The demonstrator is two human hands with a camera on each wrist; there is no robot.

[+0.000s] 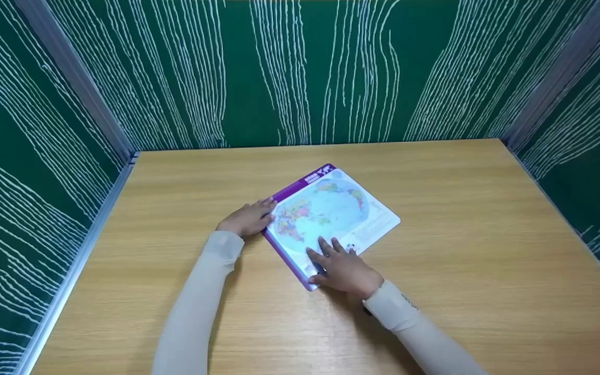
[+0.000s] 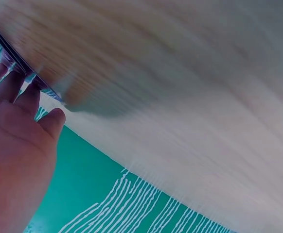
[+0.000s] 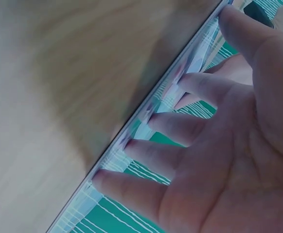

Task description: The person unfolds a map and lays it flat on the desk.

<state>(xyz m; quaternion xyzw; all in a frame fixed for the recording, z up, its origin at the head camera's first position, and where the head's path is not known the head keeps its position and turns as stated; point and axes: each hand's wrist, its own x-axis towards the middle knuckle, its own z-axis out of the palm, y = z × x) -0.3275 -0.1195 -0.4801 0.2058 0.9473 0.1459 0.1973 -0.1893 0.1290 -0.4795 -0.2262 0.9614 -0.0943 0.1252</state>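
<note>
Fingers of your right hand (image 1: 344, 269) lie spread and flat on the near corner of the map board (image 1: 331, 216), while your left hand (image 1: 248, 219) touches its purple left edge with straight fingers, neither closed around it. It lies flat at the bench (image 1: 487, 234) centre, mid-frame. It looks thin, light, stiff and slick, so take it by its edges.

Recording booth: wooden table (image 1: 487, 250) inside green panel walls (image 1: 300, 67) with metal posts.
</note>
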